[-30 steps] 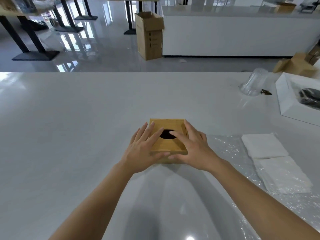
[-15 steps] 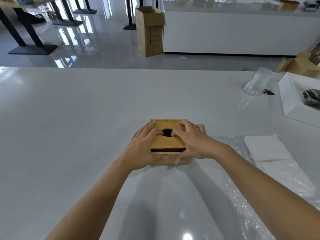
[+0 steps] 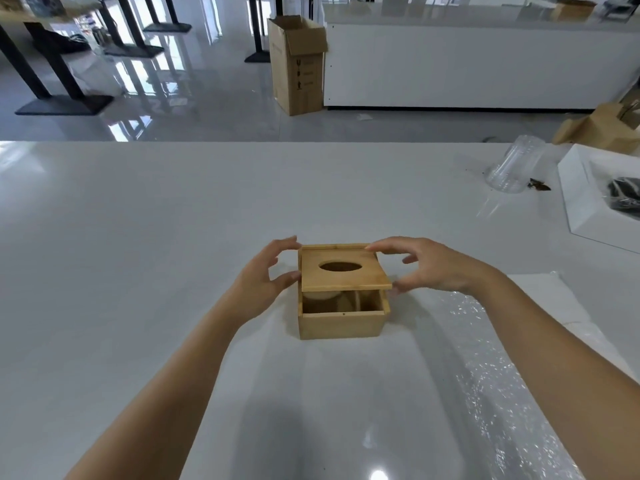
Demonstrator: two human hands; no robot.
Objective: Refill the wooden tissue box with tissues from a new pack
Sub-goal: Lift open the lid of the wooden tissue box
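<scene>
Wooden, the one square tissue box [image 3: 342, 318] sits mid-table on the white tabletop [image 3: 138, 237], its oval-holed sliding lid [image 3: 344, 271] gripped at both sides by left hand [image 3: 263, 282] and right hand [image 3: 429, 266].

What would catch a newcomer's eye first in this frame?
Centre of the white table: a wooden tissue box with its lid raised at the near edge, showing an empty-looking inside. The left hand and right hand flank the lid. Crinkled clear plastic wrap glints to the right.
</scene>
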